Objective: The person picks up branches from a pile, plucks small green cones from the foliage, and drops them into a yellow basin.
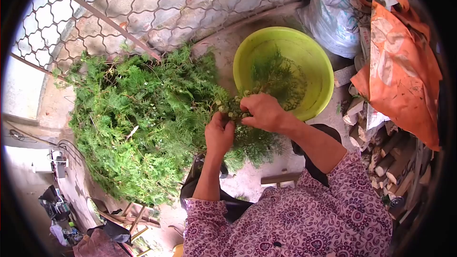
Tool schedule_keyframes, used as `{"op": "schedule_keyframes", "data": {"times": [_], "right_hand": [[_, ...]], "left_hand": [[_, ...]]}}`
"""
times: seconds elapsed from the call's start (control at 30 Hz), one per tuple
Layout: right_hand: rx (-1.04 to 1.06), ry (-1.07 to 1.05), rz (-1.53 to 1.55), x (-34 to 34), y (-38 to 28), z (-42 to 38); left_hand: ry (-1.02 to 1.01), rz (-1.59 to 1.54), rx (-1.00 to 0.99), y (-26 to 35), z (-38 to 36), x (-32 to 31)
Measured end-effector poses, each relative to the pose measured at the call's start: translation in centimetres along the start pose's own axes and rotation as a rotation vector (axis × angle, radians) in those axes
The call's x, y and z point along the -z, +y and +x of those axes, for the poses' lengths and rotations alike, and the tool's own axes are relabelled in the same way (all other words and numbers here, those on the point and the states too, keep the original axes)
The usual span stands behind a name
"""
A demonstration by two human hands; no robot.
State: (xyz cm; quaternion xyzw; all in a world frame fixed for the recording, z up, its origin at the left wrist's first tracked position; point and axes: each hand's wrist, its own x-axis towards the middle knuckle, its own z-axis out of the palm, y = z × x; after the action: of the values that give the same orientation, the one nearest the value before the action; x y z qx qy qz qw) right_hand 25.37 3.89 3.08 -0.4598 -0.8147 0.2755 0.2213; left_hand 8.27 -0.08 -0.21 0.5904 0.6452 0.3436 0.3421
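My left hand (219, 136) is closed around the stem of a leafy evergreen branch (254, 145) that carries small round green cones (233, 107). To its right, my right hand (264, 112) has its fingers bent in on the cone cluster of the same branch. Exactly what lies under the right fingertips is hidden. Feathery tips of the branch reach over the yellow-green basin (323, 66). Many small round pieces (297, 85) lie on the basin's bottom. A large heap of cut evergreen branches (138, 128) spreads to the left of my hands.
Behind the heap stands a wavy wire fence (171, 0). A white sack (335, 19) leans beyond the basin at the right. Orange sheeting (400, 76) hangs over stacked firewood (392, 157). Wooden furniture (135, 216) and bags stand at the lower left.
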Motion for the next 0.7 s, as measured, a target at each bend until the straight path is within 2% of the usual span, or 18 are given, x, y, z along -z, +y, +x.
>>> {"op": "schedule_keyframes", "data": {"times": [0.17, 0.33, 0.4, 0.43, 0.5, 0.53, 0.6, 0.63, 0.7], "right_hand": [[0.020, -0.019, -0.031, -0.8, 0.2, -0.2], [0.028, -0.046, -0.045, -0.7, -0.1, 0.0], [-0.164, -0.229, 0.544, 0.4, -0.7, 0.3], [-0.163, -0.230, 0.543, 0.7, -0.4, 0.5], [-0.373, -0.309, 1.310, 1.3, 0.1, 0.8], [-0.373, -0.311, 1.309, 1.6, -0.1, 0.8], [-0.364, -0.192, 1.598, 2.6, -1.1, 0.7], [-0.364, -0.192, 1.598, 2.5, -0.9, 0.8], [-0.193, -0.279, 1.344, 1.9, 0.0, 0.9]], "left_hand": [[-0.070, -0.149, 0.052, -1.4, 0.0, -0.3], [-0.089, -0.085, 0.078, -0.3, -0.1, 0.4], [-0.093, -0.042, 0.082, 0.1, -0.1, 0.5], [-0.098, -0.101, 0.096, 0.1, -0.1, 0.5], [-0.105, -0.159, 0.111, 0.0, 0.0, 0.5], [-0.101, -0.225, 0.119, -0.2, 0.1, 0.5], [-0.093, -0.291, 0.128, -1.2, 0.3, 0.4], [-0.100, -0.314, 0.131, -2.1, 0.4, 0.1], [-0.108, -0.338, 0.134, -2.5, 0.5, -0.1]]}}
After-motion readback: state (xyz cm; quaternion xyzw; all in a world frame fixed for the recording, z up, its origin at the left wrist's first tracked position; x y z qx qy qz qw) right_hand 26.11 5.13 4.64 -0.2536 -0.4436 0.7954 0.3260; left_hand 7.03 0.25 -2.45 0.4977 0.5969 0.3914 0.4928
